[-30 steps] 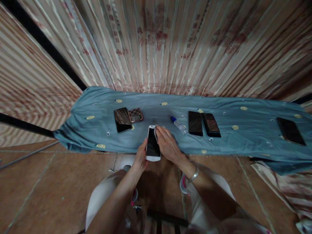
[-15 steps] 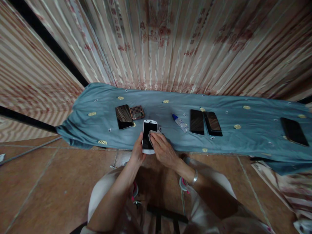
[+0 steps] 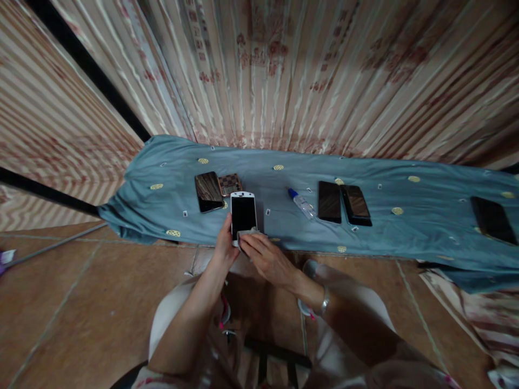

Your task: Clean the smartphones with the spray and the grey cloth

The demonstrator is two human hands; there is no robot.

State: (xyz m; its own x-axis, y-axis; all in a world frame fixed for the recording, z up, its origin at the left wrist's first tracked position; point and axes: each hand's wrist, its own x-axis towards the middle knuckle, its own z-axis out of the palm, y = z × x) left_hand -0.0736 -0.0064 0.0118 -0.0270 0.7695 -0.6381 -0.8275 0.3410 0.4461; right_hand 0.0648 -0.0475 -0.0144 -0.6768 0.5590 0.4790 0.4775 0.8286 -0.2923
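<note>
A white smartphone [image 3: 244, 212] with a dark screen is held upright-on in my left hand [image 3: 225, 242], whose fingers grip its left edge and lower part. My right hand [image 3: 270, 259] pinches a light grey cloth [image 3: 248, 232] and presses it on the lower end of the screen, covering that part. Just beyond the white phone lie a black phone [image 3: 208, 192] and a small checkered phone [image 3: 229, 184], side by side. To the right, a clear bottle with a blue cap [image 3: 301, 205] lies on its side.
A blue-green cloth with yellow spots covers the long table [image 3: 292, 173]. Two dark phones, one [image 3: 329, 202] beside another [image 3: 356, 205], lie right of the bottle; a further black phone [image 3: 493, 219] is at the far right. A pleated curtain [image 3: 259, 81] hangs behind.
My right hand has wiped the cloth down from mid-screen to the phone's lower end. The white phone has shifted slightly left and up in view.
</note>
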